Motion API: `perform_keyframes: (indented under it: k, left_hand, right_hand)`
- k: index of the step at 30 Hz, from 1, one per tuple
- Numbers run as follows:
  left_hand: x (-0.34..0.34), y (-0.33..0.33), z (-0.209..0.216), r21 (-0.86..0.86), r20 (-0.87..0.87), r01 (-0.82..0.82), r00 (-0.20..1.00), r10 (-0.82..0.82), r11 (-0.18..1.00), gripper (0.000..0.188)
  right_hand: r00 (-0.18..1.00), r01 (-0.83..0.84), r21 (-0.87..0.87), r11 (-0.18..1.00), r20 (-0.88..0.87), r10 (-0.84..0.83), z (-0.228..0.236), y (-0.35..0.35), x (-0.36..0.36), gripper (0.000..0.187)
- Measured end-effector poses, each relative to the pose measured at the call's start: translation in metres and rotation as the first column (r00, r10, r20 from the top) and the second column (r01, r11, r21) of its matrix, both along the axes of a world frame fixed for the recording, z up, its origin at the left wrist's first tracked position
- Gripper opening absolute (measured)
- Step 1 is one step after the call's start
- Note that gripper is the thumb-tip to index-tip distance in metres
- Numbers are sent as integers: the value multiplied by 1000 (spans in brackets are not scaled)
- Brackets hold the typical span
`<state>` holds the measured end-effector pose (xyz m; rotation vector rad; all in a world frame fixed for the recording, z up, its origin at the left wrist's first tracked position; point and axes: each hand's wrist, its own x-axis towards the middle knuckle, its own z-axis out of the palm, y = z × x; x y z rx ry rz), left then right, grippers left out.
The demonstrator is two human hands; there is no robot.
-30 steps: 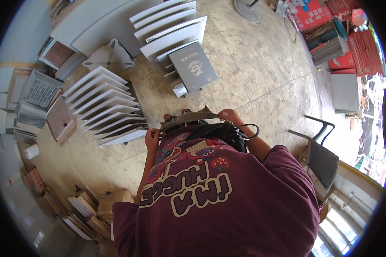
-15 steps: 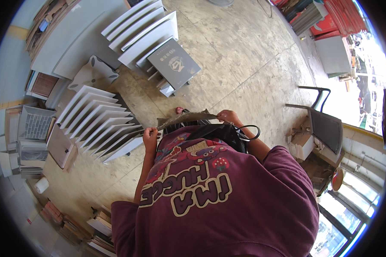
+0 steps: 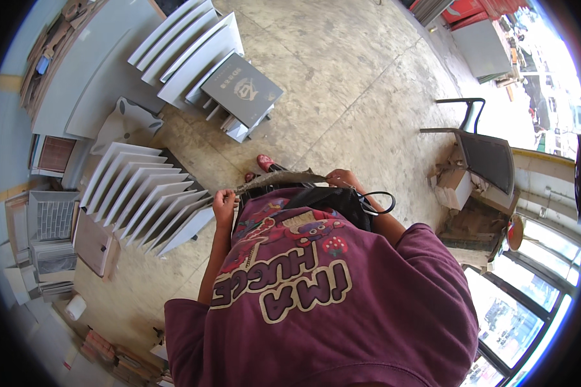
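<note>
Stretched between my hands at waist height is a grey-brown strip of worn cloth (image 3: 283, 177), seen nearly edge-on. My left hand (image 3: 224, 202) pinches its left end, fingers closed. At the other end my right hand (image 3: 343, 178) grips the cloth's corner. A black bag (image 3: 334, 202) with a looped strap hangs at my right forearm, against my purple shirt. Just beyond the cloth, a red shoe (image 3: 265, 162) shows on the floor.
To my left stands a rack of tilted white sample boards (image 3: 142, 193). Ahead is another rack of boards with a grey printed panel (image 3: 244, 89) in front. On the right are a black chair (image 3: 486, 161) and a cardboard box (image 3: 455, 187). Large sheets (image 3: 110, 71) lean at the far left.
My viewpoint has shifted, so the board racks and the chair sit further left in view. More of my red shoes shows. Both hands still hold the cloth, which now appears narrower.
</note>
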<state>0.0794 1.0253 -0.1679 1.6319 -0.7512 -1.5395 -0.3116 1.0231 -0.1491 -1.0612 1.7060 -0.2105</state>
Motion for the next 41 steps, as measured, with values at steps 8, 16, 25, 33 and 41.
perform_keyframes:
  k: [8,16,25,33,41]
  left_hand:
    - [-12,-2,-16,0,30,63,998,-63,998,10]
    - [-56,-23,-2,-41,62,20,998,-17,999,11]
    - [-132,-58,3,-173,89,77,994,-62,982,11]
    - [-199,-108,31,-98,15,38,999,-37,994,7]
    - [-245,-153,50,-174,27,67,998,-64,982,8]
  right_hand:
    - [996,11,-44,999,90,-7,11,28,-19,18]
    - [958,-38,-227,973,268,100,-38,5,-74,16]
    - [993,-67,-275,959,71,90,-35,-57,-156,16]
    - [958,233,-19,972,176,-226,10,-96,-193,15]
    - [880,400,-40,916,294,-372,19,-113,-233,18]
